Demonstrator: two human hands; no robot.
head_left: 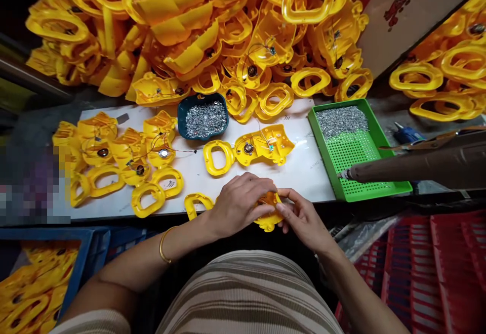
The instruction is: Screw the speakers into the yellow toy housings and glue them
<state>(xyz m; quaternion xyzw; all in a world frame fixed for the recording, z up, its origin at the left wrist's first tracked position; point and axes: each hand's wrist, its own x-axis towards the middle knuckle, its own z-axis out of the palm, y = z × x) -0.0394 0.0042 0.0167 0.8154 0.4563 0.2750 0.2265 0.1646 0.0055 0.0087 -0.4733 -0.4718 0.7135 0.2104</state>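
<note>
A yellow plastic shell (269, 220) is held at the table's front edge, between my two hands. My left hand (243, 202) lies over its top with curled fingers, covering much of its inside. Thumb and fingers of my right hand (301, 217) pinch its right edge. A yellow oval ring (198, 203) shows just left of my left hand; whether it joins the held shell is hidden. Beyond my hands lies another shell (266, 147) with a round speaker, wires and a small circuit board inside, its ring handle (218, 158) to the left.
A dark teal bowl (182, 127) and a green perforated tray (349, 190) hold small metal screws. A dark powered screwdriver (417, 161) reaches over the tray from the right. Wired shells (132, 157) lie left; a tall shell heap (182, 20) stands behind. Blue (85, 253) and red crates (417, 263) flank me.
</note>
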